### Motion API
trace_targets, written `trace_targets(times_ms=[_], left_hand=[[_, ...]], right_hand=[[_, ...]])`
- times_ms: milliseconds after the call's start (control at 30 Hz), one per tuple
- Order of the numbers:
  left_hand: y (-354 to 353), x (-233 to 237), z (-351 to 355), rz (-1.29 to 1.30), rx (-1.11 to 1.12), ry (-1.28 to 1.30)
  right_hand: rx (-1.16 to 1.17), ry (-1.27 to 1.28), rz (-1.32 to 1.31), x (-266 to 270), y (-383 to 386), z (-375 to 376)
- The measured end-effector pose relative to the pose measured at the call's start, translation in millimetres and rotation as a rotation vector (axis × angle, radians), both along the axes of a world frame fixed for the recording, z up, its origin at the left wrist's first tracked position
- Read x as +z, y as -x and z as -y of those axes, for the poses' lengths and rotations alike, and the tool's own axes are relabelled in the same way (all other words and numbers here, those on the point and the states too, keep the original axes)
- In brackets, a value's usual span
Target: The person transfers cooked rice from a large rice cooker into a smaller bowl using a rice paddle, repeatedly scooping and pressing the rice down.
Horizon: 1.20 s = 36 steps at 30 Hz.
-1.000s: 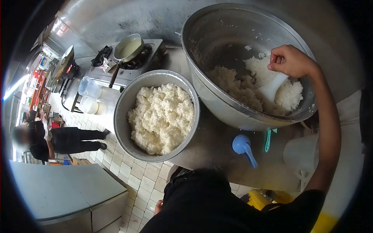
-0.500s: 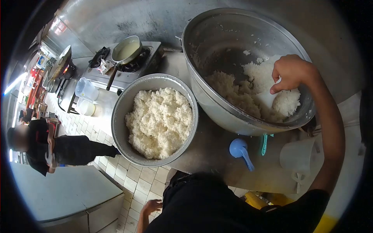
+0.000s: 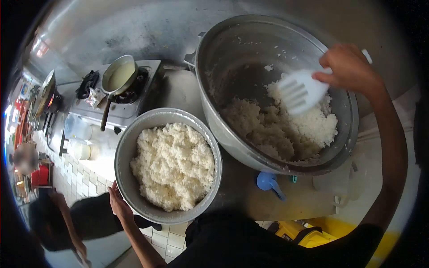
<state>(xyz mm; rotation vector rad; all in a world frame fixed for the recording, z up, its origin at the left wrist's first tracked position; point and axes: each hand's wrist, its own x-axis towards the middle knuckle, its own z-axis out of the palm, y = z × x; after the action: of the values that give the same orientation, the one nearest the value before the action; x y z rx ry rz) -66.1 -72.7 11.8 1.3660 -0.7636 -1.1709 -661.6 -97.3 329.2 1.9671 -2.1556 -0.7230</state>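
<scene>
My right hand (image 3: 351, 67) is closed around the handle of a white slotted turner (image 3: 304, 93), raised over the large metal pot (image 3: 213, 109) with its blade slightly blurred. White cooked rice (image 3: 254, 120) lies along the near and right side of that pot, and stray grains stick to its inner wall. To its left stands a smaller round metal pot (image 3: 122, 178), heaped with rice (image 3: 174, 167). My left hand (image 3: 120, 206) is at this pot's lower left outer side, fingers stretched out along the wall and holding nothing.
A blue scoop (image 3: 268, 181) lies on the metal counter (image 3: 241, 198) by a clear plastic jug (image 3: 333, 185). On the stove (image 3: 149, 73) sits a saucepan (image 3: 119, 75), its handle toward the smaller pot. Another person (image 3: 85, 219) stands at the left.
My right hand has lifted the turner out of the rice. My left hand has come up from beside my body to the smaller pot. The camera view has shifted, and the other person appears closer.
</scene>
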Motion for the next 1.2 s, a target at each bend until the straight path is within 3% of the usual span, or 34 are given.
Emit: trace_targets(times_ms=[33,100,133,167,367,467,533,633,933,1067,1200], left_hand=[[9.3,13.8,6.9,0.059,-0.057,-0.008],[-3.4,-3.2,20.3,0.392,0.005,-0.041],[3.3,6.5,27.1,0.225,-0.009,-0.082],[4.6,15.8,30.1,0.22,-0.127,-0.062],[16.5,23.6,38.0,0.335,0.049,-0.192],[19.7,18.3,36.1,0.404,0.105,-0.209],[22.2,13.4,37.3,0.416,0.258,-0.191],[20.3,12.9,36.7,0.455,0.236,-0.191],[27.7,18.8,34.7,0.371,0.18,-0.147],[7.3,4.3,34.7,0.406,0.064,-0.06],[10.7,-0.8,36.9,0.475,0.119,0.017]], right_hand=[[-0.02,-0.001,0.0,-12.1,11.8,9.1],[0.21,0.234,0.102,-70.9,47.9,27.8],[0.279,0.183,0.132,-106.6,69.0,38.3],[0.352,0.132,0.163,-134.3,83.1,47.5],[0.354,0.045,0.383,-188.8,32.2,64.1],[0.361,-0.037,0.404,-189.3,15.1,71.4],[0.439,-0.123,0.376,-188.5,4.1,74.7],[0.408,-0.283,0.443,-183.7,-0.2,74.9],[0.373,-0.214,0.71,-184.4,35.2,38.8],[0.445,-0.077,0.91,-147.7,35.0,24.8],[0.438,-0.11,0.787,-86.9,40.5,12.2]])
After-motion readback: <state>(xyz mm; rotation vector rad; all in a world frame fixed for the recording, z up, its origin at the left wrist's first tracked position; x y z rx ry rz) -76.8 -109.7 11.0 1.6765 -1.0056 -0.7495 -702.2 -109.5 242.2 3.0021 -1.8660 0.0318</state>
